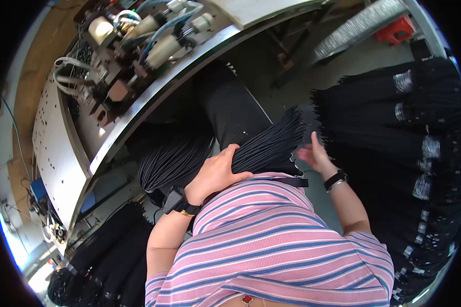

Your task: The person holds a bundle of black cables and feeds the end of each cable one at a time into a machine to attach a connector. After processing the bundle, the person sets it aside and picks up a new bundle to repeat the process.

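A bundle of thin black cords (269, 146) lies across my lap, its cut ends fanned out toward the right. My left hand (217, 171) is closed over the middle of this bundle, thumb on the near side. Left of that hand, the cords bend down in a loop (171, 161) beside my thigh. My right hand (316, 155) holds nothing; it is in the air just right of the cord ends, thumb raised and fingers apart, slightly blurred. Close to it hangs a large mass of black cords (374, 123) with shiny bands around some bunches.
A metal-edged workbench (138, 105) curves across the upper left. It carries a machine (133, 61) with air tubes and cylinders. Another heap of black cords (107, 256) is at lower left. A silver-wrapped bar (358, 28) and a red stool (396, 30) are at upper right.
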A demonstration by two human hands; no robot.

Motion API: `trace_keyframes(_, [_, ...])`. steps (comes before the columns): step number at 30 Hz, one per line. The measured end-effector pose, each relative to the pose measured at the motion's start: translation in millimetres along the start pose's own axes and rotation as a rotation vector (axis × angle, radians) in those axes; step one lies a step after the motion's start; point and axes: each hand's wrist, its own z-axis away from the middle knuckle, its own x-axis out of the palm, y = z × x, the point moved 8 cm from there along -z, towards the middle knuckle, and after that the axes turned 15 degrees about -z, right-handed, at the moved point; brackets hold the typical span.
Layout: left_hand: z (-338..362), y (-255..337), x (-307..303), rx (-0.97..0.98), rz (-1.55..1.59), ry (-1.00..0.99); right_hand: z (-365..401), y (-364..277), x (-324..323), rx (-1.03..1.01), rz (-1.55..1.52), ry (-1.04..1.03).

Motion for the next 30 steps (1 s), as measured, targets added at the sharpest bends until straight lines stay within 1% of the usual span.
trace_keyframes(1, [1, -5, -1, -0.022, -0.009, -0.039, 1, 26, 30, 0.163, -0.274, -0.183])
trace_keyframes(3, [4, -15, -1, -0.039, -0.031, -0.078, 0, 21, 103, -0.063, -0.626, -0.553])
trace_keyframes(5, [10, -26, -4, -0.009, -0.025, 0.011, -6, 4, 156, -0.029, -0.791, -0.729])
trace_keyframes(6, [12, -30, -7, 0.005, -0.024, 0.058, 6, -9, 182, -0.031, -0.801, -0.744])
trace_keyframes(7, [15, -34, -8, 0.005, -0.042, 0.064, 24, -28, 204, -0.060, -0.796, -0.815])
trace_keyframes(8, [17, -42, -10, -0.044, -0.026, 0.079, 46, -45, 226, -0.091, -0.793, -0.888])
trace_keyframes(9, [19, -49, -13, -0.092, -0.008, 0.090, 59, -54, 241, -0.096, -0.804, -0.903])
trace_keyframes(10, [19, -56, -16, -0.139, 0.014, 0.104, 76, -64, 256, -0.113, -0.762, -0.984])
trace_keyframes(11, [14, -53, -19, -0.132, 0.004, 0.113, 91, -72, 268, -0.133, -0.712, -1.064])
trace_keyframes(14, [-3, -20, -45, -0.038, 0.058, 0.371, 120, -78, 287, -0.157, -0.654, -1.140])
trace_keyframes(16, [-19, -10, -50, -0.041, 0.046, 0.402, 131, -77, 286, -0.174, -0.622, -1.170])
trace_keyframes(18, [-29, -6, -54, -0.066, 0.028, 0.442, 134, -72, 279, -0.197, -0.593, -1.118])
trace_keyframes(20, [-39, -17, -45, -0.063, 0.080, 0.427, 135, -67, 273, -0.209, -0.583, -1.090])
trace_keyframes(22, [-47, -30, -34, -0.062, 0.182, 0.396, 129, -62, 260, -0.193, -0.627, -1.014])
trace_keyframes(23, [-48, -34, -29, -0.059, 0.182, 0.392, 126, -61, 254, -0.185, -0.648, -0.976])
trace_keyframes(26, [-37, -42, -38, -0.063, 0.256, 0.599, 123, -54, 244, -0.169, -0.674, -0.959])
trace_keyframes(27, [-37, -44, -38, -0.063, 0.257, 0.598, 121, -51, 242, -0.156, -0.684, -0.955])
trace_keyframes(28, [-38, -53, -35, -0.090, 0.449, 0.575, 119, -49, 239, -0.154, -0.682, -0.956])
trace_keyframes(30, [-39, -68, -28, -0.142, 0.834, 0.523, 108, -42, 231, -0.122, -0.724, -0.891])
